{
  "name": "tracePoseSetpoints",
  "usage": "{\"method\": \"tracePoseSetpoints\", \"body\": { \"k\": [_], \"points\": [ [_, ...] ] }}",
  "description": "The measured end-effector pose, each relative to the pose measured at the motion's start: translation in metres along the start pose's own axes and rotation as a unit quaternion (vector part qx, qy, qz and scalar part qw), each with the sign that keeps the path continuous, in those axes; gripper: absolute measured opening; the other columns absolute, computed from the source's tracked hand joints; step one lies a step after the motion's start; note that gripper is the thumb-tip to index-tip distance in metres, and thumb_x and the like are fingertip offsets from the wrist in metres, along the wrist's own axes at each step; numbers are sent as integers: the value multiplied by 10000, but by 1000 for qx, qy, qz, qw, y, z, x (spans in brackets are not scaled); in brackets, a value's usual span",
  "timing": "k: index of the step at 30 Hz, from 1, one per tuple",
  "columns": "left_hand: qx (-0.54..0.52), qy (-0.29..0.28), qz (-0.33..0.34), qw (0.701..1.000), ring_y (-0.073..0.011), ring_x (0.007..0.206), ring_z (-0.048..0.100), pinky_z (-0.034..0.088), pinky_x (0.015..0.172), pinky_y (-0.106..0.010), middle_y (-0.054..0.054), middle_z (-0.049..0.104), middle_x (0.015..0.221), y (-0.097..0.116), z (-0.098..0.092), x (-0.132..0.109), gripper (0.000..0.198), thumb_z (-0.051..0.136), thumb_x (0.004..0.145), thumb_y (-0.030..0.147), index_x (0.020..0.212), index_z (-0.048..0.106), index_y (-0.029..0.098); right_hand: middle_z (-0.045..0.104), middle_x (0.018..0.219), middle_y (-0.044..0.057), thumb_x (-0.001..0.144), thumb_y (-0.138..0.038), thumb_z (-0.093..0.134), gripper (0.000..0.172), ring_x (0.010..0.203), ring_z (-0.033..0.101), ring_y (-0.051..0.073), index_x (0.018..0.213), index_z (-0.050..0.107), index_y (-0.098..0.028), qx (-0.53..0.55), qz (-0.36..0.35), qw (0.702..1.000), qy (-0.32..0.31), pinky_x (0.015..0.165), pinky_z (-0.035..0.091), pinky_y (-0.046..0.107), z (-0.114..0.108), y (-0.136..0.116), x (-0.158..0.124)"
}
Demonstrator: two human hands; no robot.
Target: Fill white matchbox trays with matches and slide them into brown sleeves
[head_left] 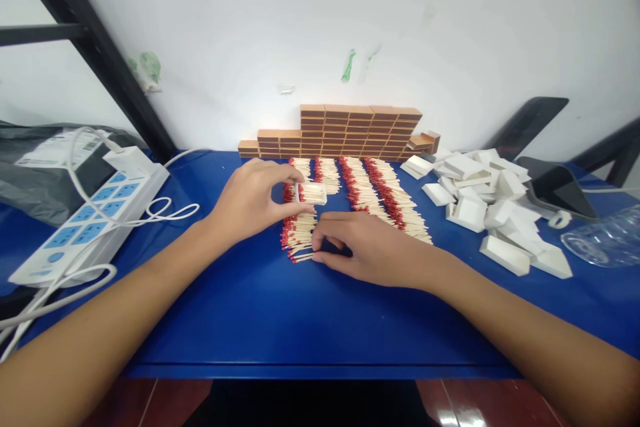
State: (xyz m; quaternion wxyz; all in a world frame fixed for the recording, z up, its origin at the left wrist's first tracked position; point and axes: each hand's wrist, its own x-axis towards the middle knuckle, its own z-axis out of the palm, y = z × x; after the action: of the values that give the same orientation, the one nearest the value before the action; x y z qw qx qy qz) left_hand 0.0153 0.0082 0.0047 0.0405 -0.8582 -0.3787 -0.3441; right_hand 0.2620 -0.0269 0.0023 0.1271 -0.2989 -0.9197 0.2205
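Between the thumb and fingers of my left hand [253, 197] is a small white matchbox tray [320, 199] with red-headed matches lying in it. It is held just above the leftmost row of loose matches [299, 233]. My right hand [365, 243] is at the near end of that row, thumb and fingertips pinched at the stick ends of matches [303, 257]. How many it grips cannot be made out. More matches lie in rows [363, 187] to the right, heads pointing left.
Brown matchboxes [350, 133] are stacked along the wall. A heap of white empty trays [490, 187] lies to the right, with a dark phone-like device [555, 183] and clear plastic bottle [607, 237] beyond. At left are a power strip [95, 213], white cables [170, 210] and a grey bag [45, 167].
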Motion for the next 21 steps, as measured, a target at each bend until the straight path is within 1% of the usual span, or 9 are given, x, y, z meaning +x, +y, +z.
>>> {"method": "tracePoseSetpoints", "body": {
  "k": [2,5,7,9,11,14,17,19,21],
  "points": [
    [1,2,0,1000,-241,956,777,523,907,-367,-25,834,1030,1,0,0,409,866,840,558,1044,751,222,643,881,7,1005,-216,660,62,710,524,133,947,670,-195,4,0,1000,-3,677,381,278,2,-1,1],
    [-1,3,5,1000,-241,948,778,526,902,-365,-23,834,1024,1,0,0,402,889,824,527,1043,749,220,674,924,18,1025,-190,627,89,743,564,138,945,665,-192,15,3,1000,-18,696,402,279,4,-3,2],
    [-2,4,8,1000,-241,945,778,527,898,-365,-22,833,1024,0,1,0,401,898,817,515,1041,747,219,690,966,26,1038,-198,616,95,785,597,148,959,668,-194,23,9,999,-28,717,417,282,3,-4,2],
    [0,5,13,1000,-241,937,777,528,897,-364,-21,832,1019,0,1,0,397,906,812,500,1039,748,215,686,955,24,1048,-212,612,100,785,597,150,971,674,-197,28,9,999,-27,718,414,282,0,-3,2],
    [1,0,17,1000,-242,931,776,528,893,-362,-21,832,1012,-1,2,-1,393,915,806,479,1042,751,211,655,880,7,1044,-223,625,91,739,560,142,976,680,-200,28,6,1000,4,698,393,280,-5,0,2],
    [1,-16,22,1000,-244,930,777,525,876,-353,-18,832,1007,0,3,-1,379,915,808,469,1045,757,219,579,782,-21,1023,-232,658,78,688,500,133,955,678,-201,17,15,994,104,664,356,276,-11,8,3],
    [-4,-12,26,1000,-237,911,773,519,859,-342,-11,830,985,1,4,-1,385,908,803,510,1018,760,227,509,728,-37,1008,-227,668,71,676,469,135,945,666,-196,-7,14,982,189,648,338,275,-12,18,5],
    [-13,-3,27,1000,-228,894,769,519,857,-336,-8,827,964,2,4,-2,417,909,786,545,1012,762,226,480,709,-42,1000,-205,665,70,671,455,136,932,657,-192,-25,13,976,215,654,336,277,-11,23,7],
    [-23,1,28,999,-220,894,766,521,864,-331,-3,826,962,4,5,-2,437,911,776,556,1022,763,227,473,708,-43,990,-186,666,71,664,448,135,921,654,-190,-36,17,974,224,657,335,280,-8,26,8]
  ]
}}
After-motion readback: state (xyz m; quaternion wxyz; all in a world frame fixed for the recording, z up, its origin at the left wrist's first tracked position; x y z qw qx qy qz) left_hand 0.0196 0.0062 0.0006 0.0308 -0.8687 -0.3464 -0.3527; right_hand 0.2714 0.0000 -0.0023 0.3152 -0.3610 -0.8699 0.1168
